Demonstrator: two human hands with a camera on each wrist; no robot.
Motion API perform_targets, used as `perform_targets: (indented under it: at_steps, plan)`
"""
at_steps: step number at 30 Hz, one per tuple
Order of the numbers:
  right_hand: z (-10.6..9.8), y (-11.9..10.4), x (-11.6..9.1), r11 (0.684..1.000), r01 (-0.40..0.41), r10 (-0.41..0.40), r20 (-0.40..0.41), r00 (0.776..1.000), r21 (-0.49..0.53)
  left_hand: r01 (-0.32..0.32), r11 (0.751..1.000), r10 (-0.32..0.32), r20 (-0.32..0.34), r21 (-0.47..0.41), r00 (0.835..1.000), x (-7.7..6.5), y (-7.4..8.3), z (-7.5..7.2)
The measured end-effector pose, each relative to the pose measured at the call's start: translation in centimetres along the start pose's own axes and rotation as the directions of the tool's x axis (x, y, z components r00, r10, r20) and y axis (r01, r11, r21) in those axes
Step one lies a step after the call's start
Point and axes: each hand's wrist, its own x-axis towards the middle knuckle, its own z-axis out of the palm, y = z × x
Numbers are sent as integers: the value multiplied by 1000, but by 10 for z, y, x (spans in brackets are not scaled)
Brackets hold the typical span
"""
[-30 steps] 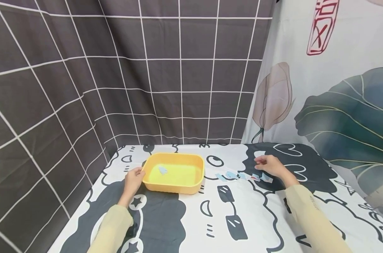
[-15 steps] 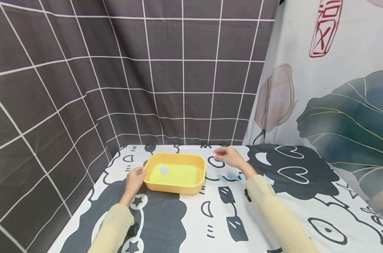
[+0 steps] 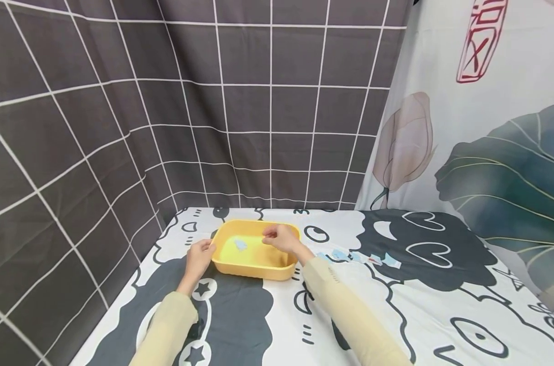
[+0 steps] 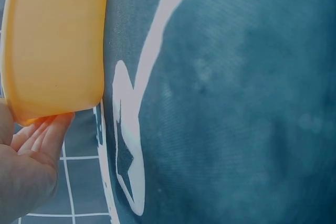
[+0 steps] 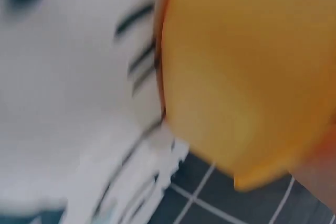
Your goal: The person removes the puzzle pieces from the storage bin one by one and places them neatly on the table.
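Observation:
A yellow plastic basin (image 3: 254, 271) stands on the patterned cloth, with one small light-blue piece (image 3: 240, 245) lying inside. My left hand (image 3: 197, 260) grips the basin's left rim; in the left wrist view, fingers of the left hand (image 4: 34, 156) reach under the edge of the basin (image 4: 58, 45). Over the right part of the basin is my right hand (image 3: 281, 239), its fingers bent toward the thumb. I cannot tell whether it holds anything. The right wrist view is blurred, showing the basin wall (image 5: 226, 66) and a bit of the right hand (image 5: 320, 174).
To the right of the basin, several small blue pieces (image 3: 340, 254) lie in a row, the rightmost a blue-and-white piece (image 3: 391, 261). A dark gridded curtain (image 3: 290, 112) hangs behind, and a floral curtain (image 3: 501, 152) at the right.
My right hand has moved left from above the row of blue pieces to over the basin. The left hand stays at the basin's rim. The view has shifted slightly.

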Motion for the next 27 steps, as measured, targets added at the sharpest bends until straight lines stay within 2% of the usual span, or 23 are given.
perform_targets:
  at_steps: [5, 14, 23, 27]
  plan:
    - [27, -10, 12, 1000, -14, 14, -15, 1000, 10, 5, 1000, -5, -6, -11, 1000, 3, 1, 0]
    - [61, -23, 31, 992, -103, 106, -43, 993, 70, 16, 1000, -16, -11, -11, 1000, 3, 1, 2]
    - [73, -23, 33, 986, -117, 122, -40, 992, 121, 5, 1000, -5, -13, -10, 1000, -1, 4, 1]
    - [78, -21, 35, 990, -122, 126, -55, 990, 72, 4, 1000, -4, -16, -6, 1000, 0, 3, 0]
